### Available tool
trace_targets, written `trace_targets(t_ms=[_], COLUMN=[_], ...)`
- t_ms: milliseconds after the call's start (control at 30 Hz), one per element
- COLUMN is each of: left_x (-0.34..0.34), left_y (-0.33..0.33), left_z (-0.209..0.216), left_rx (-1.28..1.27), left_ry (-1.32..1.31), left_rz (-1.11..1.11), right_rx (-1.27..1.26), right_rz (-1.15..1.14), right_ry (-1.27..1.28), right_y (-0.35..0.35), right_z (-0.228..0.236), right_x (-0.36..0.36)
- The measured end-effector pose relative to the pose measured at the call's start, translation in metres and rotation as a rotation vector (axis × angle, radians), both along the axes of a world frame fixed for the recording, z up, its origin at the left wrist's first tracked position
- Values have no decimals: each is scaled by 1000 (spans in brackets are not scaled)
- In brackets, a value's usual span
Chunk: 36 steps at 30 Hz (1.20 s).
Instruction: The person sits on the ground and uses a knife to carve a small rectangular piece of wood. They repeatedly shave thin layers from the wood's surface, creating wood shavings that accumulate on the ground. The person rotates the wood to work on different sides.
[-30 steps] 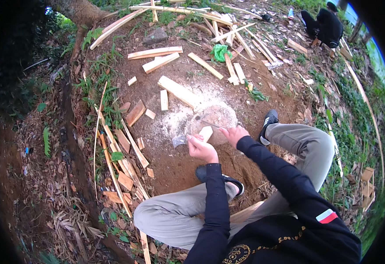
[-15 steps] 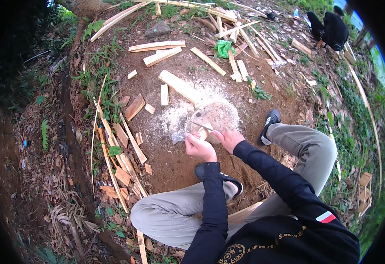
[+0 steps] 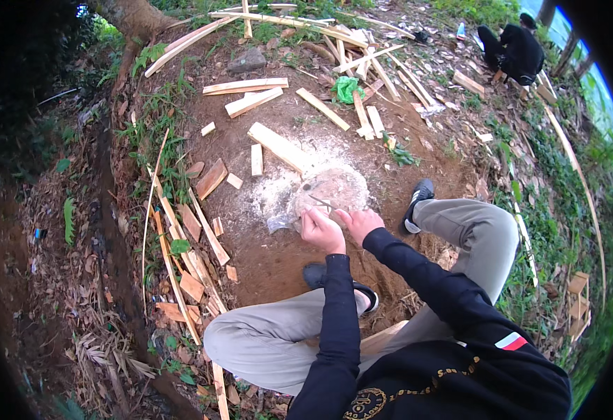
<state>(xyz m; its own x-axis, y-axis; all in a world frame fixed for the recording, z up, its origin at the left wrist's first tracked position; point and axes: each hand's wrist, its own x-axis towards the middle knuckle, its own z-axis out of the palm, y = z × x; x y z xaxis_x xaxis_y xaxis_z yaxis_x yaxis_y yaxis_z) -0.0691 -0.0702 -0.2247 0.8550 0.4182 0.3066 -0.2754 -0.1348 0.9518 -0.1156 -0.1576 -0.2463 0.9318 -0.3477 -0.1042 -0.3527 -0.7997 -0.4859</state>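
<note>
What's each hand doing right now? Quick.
Left hand: closed, fingers curled; what it grips, if anything, can't be told.
Right hand: closed, holding a thin, narrow tool.

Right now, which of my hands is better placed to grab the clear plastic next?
Probably your left hand: it is nearer the clear plastic, which lies to its left. Your right hand is farther and appears to hold a thin tool. Whether the left holds anything is unclear.
</note>
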Motion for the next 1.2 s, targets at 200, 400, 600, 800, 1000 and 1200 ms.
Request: trace_targets(t_ms=[200, 400, 600, 800, 1000, 1200], left_x=[15, 4, 3, 6, 6, 7], left_y=[18, 13, 13, 13, 10, 3], left_z=[1, 0, 13, 4, 2, 6], left_rx=[-315, -319, -323, -434, -373, -454], left_ry=[75, 57, 130, 96, 71, 108], left_rz=[76, 10, 42, 30, -13, -16], right_rx=[163, 389, 309, 318, 192, -12], right_rz=[-61, -173, 46, 32, -30, -57], right_ry=[89, -29, -75, -124, -152, -92], right_y=[1, 7, 20, 18, 21, 29], right_z=[-14, -15, 15, 3, -8, -2], right_x=[-14, -22, -10, -5, 5, 12])
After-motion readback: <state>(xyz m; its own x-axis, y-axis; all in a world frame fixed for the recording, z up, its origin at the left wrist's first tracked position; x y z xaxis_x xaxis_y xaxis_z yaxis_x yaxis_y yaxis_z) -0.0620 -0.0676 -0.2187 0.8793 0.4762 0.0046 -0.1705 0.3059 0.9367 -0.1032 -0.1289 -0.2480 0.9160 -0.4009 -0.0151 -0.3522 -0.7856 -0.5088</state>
